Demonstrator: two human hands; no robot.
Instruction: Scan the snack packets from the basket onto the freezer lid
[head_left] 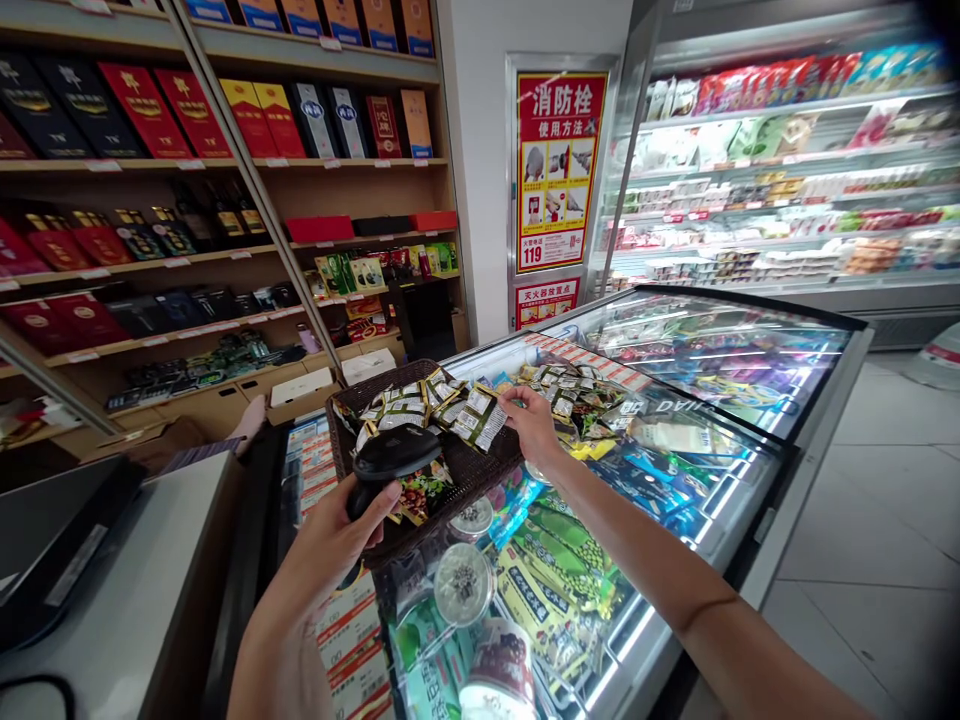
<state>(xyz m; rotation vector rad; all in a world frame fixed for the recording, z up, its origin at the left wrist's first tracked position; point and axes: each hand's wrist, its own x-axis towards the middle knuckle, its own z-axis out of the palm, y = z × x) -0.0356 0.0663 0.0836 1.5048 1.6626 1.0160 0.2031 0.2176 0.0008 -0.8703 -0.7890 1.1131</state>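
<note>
My left hand (341, 530) is wrapped round the handle of a black handheld barcode scanner (397, 452), whose head hangs over a dark brown woven basket (457, 492). Small snack packets lie in the basket. Between the thumb and fingers of my right hand (531, 425) is the edge of one snack packet (480, 418), its pale printed side facing up, above the basket's right part. More small packets (577, 395) are heaped just past that hand, on the freezer's glass. The scanner covers part of the basket's contents.
Under the basket stands a glass-topped chest freezer (750, 470) holding ice-cream tubs (463, 583) and wrapped ices. A counter (172, 560) with a black device is at left. Shelves of boxed bottles (135, 110) and a lit chiller (780, 180) stand behind. Tiled floor (862, 520) lies right.
</note>
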